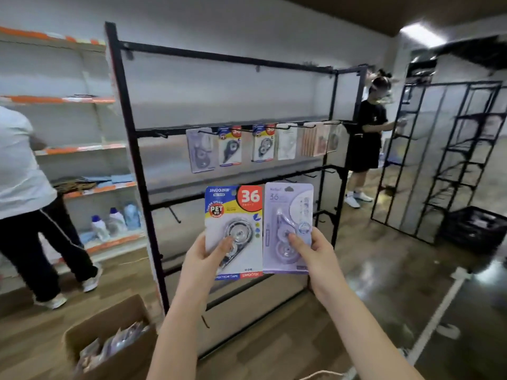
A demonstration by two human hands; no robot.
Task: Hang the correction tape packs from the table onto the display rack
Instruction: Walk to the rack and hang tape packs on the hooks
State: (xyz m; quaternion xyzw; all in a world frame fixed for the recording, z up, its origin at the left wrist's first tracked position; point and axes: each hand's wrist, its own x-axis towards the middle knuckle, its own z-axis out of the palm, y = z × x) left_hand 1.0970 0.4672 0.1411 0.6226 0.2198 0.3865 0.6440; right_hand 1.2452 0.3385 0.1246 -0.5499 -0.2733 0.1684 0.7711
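Some packs (230, 146) hang on the rack (129, 138) already. The left hand (204, 259) pinches a blue pack (233, 231), the right hand (312, 252) a purple pack (286, 229); both wait to hang.

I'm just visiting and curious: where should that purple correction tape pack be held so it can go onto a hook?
Hold the purple pack by its lower half from below, as the right hand does, thumb on the blister. That leaves the top edge, where the hang hole should be, free to meet the rack hooks.
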